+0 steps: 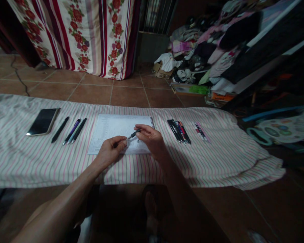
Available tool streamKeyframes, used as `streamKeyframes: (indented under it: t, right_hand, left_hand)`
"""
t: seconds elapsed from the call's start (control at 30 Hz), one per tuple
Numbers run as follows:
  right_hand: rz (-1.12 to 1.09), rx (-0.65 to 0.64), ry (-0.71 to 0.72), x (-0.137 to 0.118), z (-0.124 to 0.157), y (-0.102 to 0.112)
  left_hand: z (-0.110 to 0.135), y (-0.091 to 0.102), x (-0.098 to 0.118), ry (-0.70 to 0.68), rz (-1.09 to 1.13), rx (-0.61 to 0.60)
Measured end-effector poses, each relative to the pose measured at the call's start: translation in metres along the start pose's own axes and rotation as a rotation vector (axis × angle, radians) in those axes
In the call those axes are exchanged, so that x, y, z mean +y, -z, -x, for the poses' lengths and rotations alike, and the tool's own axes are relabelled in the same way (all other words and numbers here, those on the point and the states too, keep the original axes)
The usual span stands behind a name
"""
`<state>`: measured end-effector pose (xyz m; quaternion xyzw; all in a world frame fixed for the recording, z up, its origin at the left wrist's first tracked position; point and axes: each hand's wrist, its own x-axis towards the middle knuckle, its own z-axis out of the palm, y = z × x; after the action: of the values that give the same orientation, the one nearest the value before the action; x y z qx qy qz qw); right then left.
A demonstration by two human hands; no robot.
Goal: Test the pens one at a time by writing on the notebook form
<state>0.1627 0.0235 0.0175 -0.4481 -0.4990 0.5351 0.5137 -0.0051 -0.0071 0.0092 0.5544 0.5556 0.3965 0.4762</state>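
Observation:
Over the spiral notebook (111, 126), both hands hold a pen (134, 133) with a dark barrel part and a lighter, thin end. My left hand (110, 148) pinches the lighter end between thumb and fingers. At the other end, the dark part sits between the thumb and fingertips of my right hand (153, 140). A small round dark spot, too small to name, shows on the page below the right fingers. The notebook page carries faint print. Whether the pen is in separate pieces I cannot tell.
A phone (43, 121), a black pen (60, 130) and a few more pens (74, 132) lie left of the notebook. To its right are several pens (179, 131) and a patterned strip-like item (201, 132). All rest on a striped cloth (218, 155). Clothes (200, 50) are heaped beyond.

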Motion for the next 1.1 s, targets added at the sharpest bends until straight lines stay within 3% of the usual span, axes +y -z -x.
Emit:
streamKeyframes:
  t: [0.17,0.4,0.67,0.87,1.1]
  right_hand:
    - [-0.004,-0.023,-0.046,-0.001,0.001,-0.001]
    - [-0.012,-0.034,-0.070,0.000,0.002,-0.001]
    - [-0.008,-0.063,-0.037,0.000,0.001,-0.002]
    - [-0.002,-0.084,-0.057,-0.001,0.004,-0.004]
    - [-0.022,-0.102,-0.065,0.006,0.006,-0.011]
  left_hand:
    - [0.000,0.001,-0.003,0.047,0.038,0.002]
    - [-0.001,0.002,-0.001,-0.066,-0.068,-0.014]
    - [-0.001,0.006,-0.005,-0.051,-0.156,-0.037]
    - [-0.001,0.009,-0.002,-0.166,-0.229,-0.026]
    - [0.002,0.005,0.006,-0.081,-0.083,-0.064]
